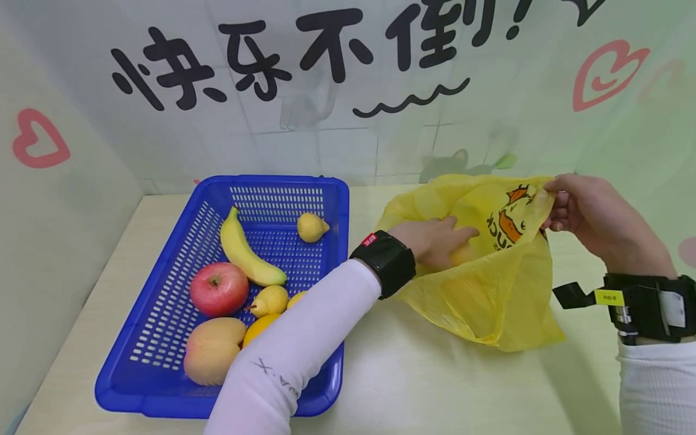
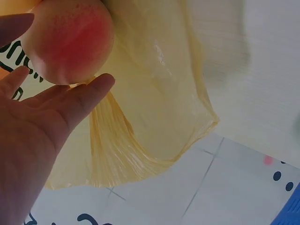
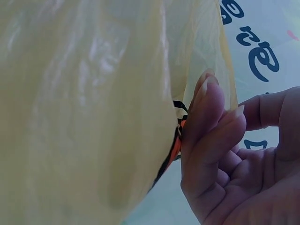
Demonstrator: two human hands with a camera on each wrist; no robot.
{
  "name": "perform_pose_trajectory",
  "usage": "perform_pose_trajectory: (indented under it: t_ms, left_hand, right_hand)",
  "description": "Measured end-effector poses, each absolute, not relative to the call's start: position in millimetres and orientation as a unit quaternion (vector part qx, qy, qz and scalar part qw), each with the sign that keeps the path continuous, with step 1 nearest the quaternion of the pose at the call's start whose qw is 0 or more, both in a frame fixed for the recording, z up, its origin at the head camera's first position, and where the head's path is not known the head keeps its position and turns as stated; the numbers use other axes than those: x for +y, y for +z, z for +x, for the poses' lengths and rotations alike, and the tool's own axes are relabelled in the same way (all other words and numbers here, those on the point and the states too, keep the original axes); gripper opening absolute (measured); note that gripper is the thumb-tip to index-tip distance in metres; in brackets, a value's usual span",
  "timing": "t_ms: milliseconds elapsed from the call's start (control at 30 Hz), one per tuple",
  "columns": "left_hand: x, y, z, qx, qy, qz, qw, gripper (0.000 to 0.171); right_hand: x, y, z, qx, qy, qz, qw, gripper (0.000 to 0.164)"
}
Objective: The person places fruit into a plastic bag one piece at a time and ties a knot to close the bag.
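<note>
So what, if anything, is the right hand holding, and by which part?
The yellow bag: the right hand pinches it at its rim, beside the duck print.

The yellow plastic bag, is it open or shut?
Open. The right hand pinches the edge of the yellow plastic bag, and the left hand reaches through its gaping mouth, beside a peach.

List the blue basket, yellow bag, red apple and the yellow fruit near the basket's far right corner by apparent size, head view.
1. Blue basket
2. Yellow bag
3. Red apple
4. Far yellow fruit
</note>
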State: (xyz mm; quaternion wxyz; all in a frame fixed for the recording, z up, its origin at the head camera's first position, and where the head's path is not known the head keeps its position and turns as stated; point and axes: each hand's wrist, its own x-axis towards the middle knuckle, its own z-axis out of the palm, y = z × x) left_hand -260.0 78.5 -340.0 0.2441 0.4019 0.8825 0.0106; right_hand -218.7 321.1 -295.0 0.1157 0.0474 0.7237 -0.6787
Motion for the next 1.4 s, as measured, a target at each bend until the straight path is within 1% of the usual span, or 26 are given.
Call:
perform_pose_trajectory:
  t_ms: [100,200,333,467,667,833,1200,1400]
  left_hand:
    - [75.1,-338.7,-260.2,0.878,0.017,0.416,0.239,0.075]
    - [70.8,-334.8,-260.0,0.869,0.032,0.429,0.244,0.078]
    - [65.9,-324.7,-257.8,0.860,0.050,0.444,0.247,0.071]
    - [57.0,-312.4,-256.5,0.850,0.075,0.469,0.227,0.066]
    - [28.4,-293.7,-260.9,0.838,0.112,0.501,0.184,0.063]
    - [7.5,-280.5,-265.6,0.854,0.113,0.479,0.166,0.065]
    - [-39.4,-270.1,-265.8,0.878,0.137,0.430,0.161,0.062]
    - [-69.6,-257.3,-263.8,0.892,0.153,0.402,0.140,0.063]
  right_hand:
    - [321.0,-294.5,-218.9,0.723,-0.679,0.047,0.116,0.026]
    - [321.1,-293.9,-219.2,0.724,-0.678,0.045,0.117,0.026]
    - [321.4,-292.9,-219.3,0.725,-0.677,0.045,0.118,0.026]
    - [321.9,-293.5,-219.4,0.723,-0.679,0.041,0.120,0.027]
    - [322.0,-295.7,-219.0,0.707,-0.696,0.030,0.122,0.029]
    - [321.3,-297.4,-217.6,0.709,-0.693,0.031,0.128,0.030]
    - [324.4,-300.7,-215.2,0.715,-0.687,0.039,0.128,0.029]
    - [326.5,-302.5,-215.0,0.705,-0.696,0.030,0.132,0.028]
